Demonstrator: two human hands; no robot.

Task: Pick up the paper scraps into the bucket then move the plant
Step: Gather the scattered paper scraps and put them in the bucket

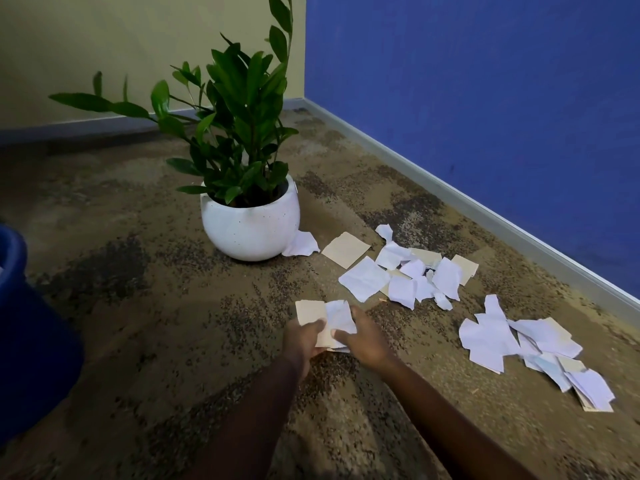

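My left hand (302, 341) and my right hand (363, 337) both grip a small stack of white and tan paper scraps (323, 315) just above the carpet. More scraps lie in a loose pile (405, 275) to the right of the plant, and another pile (533, 348) sits further right. One white scrap (302, 244) touches the base of the pot. The green leafy plant (239, 140) stands in a round white pot (250, 230) on the floor. A blue bucket (24, 327) shows partly at the left edge.
Brown mottled carpet (145, 323) covers the floor. A blue wall (485, 98) with a grey skirting board runs along the right, and a beige wall (104, 39) stands behind the plant.
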